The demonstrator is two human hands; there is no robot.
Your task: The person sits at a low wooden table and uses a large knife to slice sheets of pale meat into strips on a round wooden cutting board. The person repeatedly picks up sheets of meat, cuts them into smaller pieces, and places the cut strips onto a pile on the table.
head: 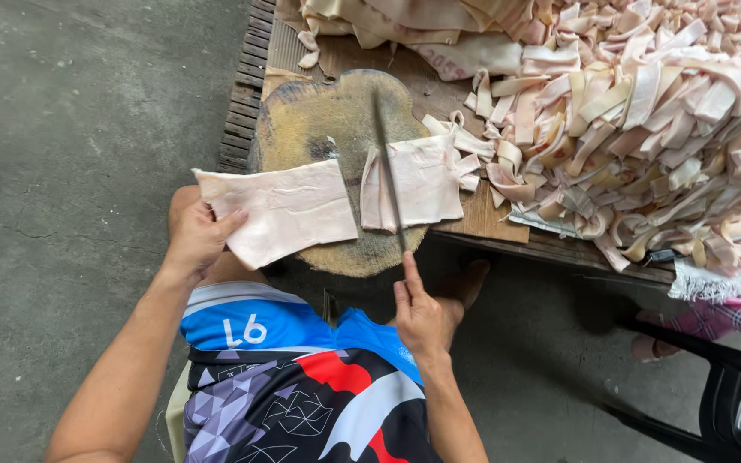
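Pale skin sheet (280, 210) — knife (387, 167) upright

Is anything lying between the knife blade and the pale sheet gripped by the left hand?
Nothing visible. The long dark knife blade in the right hand rests on a cut pale sheet; only bare round wooden chopping block separates it from the pale pink skin sheet pinched by the left hand.

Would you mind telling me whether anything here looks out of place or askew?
The sheet in the left hand hangs partly off the round block. The block's wood is worn and stained. Otherwise nothing stands out; the knife lies across the other sheet.
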